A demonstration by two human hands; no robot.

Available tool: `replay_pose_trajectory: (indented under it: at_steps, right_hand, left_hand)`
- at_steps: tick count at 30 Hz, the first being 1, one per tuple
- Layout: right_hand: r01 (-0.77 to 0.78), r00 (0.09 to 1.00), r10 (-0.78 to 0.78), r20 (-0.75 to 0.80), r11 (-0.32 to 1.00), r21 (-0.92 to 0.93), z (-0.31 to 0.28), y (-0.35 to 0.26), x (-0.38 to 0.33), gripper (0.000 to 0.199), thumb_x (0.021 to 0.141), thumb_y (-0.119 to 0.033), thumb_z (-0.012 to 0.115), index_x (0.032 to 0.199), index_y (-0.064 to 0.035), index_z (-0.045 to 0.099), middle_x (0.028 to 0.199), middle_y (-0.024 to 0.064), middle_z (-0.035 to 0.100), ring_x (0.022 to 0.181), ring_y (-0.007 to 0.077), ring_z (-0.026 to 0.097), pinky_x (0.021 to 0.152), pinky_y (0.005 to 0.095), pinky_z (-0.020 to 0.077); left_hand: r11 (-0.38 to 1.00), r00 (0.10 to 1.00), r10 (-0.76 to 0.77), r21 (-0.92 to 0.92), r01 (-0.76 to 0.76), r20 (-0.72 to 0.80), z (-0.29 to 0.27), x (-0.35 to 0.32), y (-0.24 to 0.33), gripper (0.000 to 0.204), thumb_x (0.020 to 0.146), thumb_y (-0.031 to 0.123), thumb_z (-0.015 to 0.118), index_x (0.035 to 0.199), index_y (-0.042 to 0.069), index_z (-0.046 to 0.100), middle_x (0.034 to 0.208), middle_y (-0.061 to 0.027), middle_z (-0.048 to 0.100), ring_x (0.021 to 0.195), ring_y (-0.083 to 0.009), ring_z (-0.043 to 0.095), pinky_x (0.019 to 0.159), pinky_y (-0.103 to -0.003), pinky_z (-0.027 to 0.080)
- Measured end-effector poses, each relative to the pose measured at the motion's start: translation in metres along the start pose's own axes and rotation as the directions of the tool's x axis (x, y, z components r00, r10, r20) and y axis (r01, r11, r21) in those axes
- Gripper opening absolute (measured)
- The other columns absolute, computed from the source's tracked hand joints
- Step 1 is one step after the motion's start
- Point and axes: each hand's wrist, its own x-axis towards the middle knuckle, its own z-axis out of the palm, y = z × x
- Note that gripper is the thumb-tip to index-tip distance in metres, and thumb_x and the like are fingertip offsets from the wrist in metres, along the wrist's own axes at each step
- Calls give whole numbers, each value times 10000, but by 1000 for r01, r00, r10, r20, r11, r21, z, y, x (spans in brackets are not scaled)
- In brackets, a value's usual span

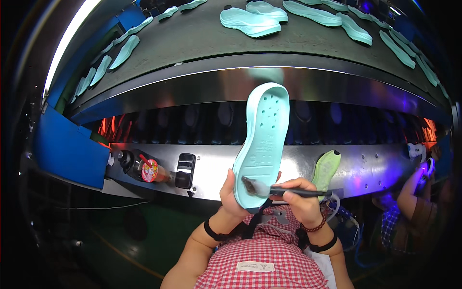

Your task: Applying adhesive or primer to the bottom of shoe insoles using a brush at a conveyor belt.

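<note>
A mint-green shoe sole (263,139) stands nearly upright before me, its hollow inner face toward me and small holes at its upper end. My left hand (231,195) is closed around its lower end. In my right hand (304,198) is a brush (298,192) with a black handle, a thin clear tube running back from it. The brush's bristles (255,186) lie against the inside of the sole's lower end. Below the sole, a red-checked apron (260,250) covers my front.
Ahead runs a dark conveyor belt (192,43) carrying several mint soles (250,21). A metal ledge (216,164) below holds a dark bottle (126,160), a drink cup with a straw (153,171), a black phone (185,170) and a light-green sole (327,168). Another person's arm (410,195) is at right.
</note>
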Motion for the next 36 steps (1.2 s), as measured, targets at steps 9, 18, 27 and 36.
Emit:
replay_pose_trajectory:
  at_steps: [9,18,27,36]
  right_hand:
    - [149,977,-31,209,805,-575,18,-17,1,218,754,15,614,972,11,611,937,130,630,829,158,607,737,258,487]
    - [231,916,53,397,740,-632,2,-41,16,232,714,30,636,943,-4,627,917,131,632,787,179,617,731,261,488]
    - [335,868,41,494,686,-646,17,-55,4,205,694,1,669,896,8,638,905,145,644,850,242,634,762,308,507]
    - [371,784,274,557,511,-775,-6,-73,13,226,736,-46,589,961,-49,611,1000,103,621,916,253,600,796,339,479]
  left_hand:
    - [1000,998,-15,16,14,66,-21,9,3,748,813,570,329,1322,25,277,1274,-219,390,1115,-392,442,952,-537,330]
    - [1000,995,0,9,-1,102,-35,9,15,610,839,407,413,1281,-4,323,1212,-201,460,1060,-298,511,927,-423,394]
    - [906,912,-338,-181,382,232,-33,17,26,600,865,413,349,1277,-23,343,1257,-223,417,1101,-369,465,965,-479,330]
    - [731,759,-648,335,594,68,-4,16,37,496,862,242,487,1253,-44,382,1203,-171,473,1069,-214,498,907,-302,398]
